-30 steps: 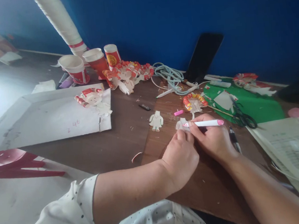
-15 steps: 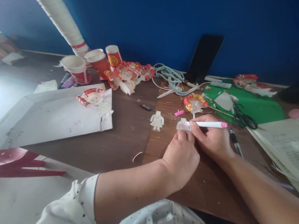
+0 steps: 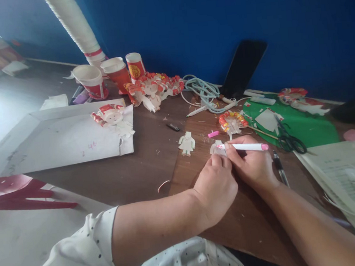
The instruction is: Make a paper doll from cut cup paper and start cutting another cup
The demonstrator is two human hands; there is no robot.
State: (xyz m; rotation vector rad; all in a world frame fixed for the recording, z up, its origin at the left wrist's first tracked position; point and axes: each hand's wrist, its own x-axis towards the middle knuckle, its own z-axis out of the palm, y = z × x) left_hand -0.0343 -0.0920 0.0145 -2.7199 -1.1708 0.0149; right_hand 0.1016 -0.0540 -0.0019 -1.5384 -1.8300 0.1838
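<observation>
In my right hand [image 3: 254,161] is a white felt-tip pen [image 3: 247,146] with a pink end, its tip on a small white paper cutout [image 3: 218,148]. Pink marks show on that cutout. My left hand [image 3: 217,183] has its fingers closed on the cutout's lower edge, which they partly hide. Left of it lies a second paper figure [image 3: 186,144] with a green-tinged edge. A pink pen cap [image 3: 213,134] rests just beyond the cutout. Behind my right hand sits a paper figure with a red and yellow curled rim [image 3: 232,122].
Paper cups [image 3: 90,80] and more curled figures stand along the blue wall. A phone [image 3: 243,67] leans there beside a coiled cable [image 3: 201,91]. Scissors [image 3: 292,143] lie on a green sheet [image 3: 313,127] at right, near a black pen [image 3: 280,167]. A white envelope [image 3: 56,139] lies left.
The pen has shifted very slightly over the cutout. Both hands keep almost the same place and hold.
</observation>
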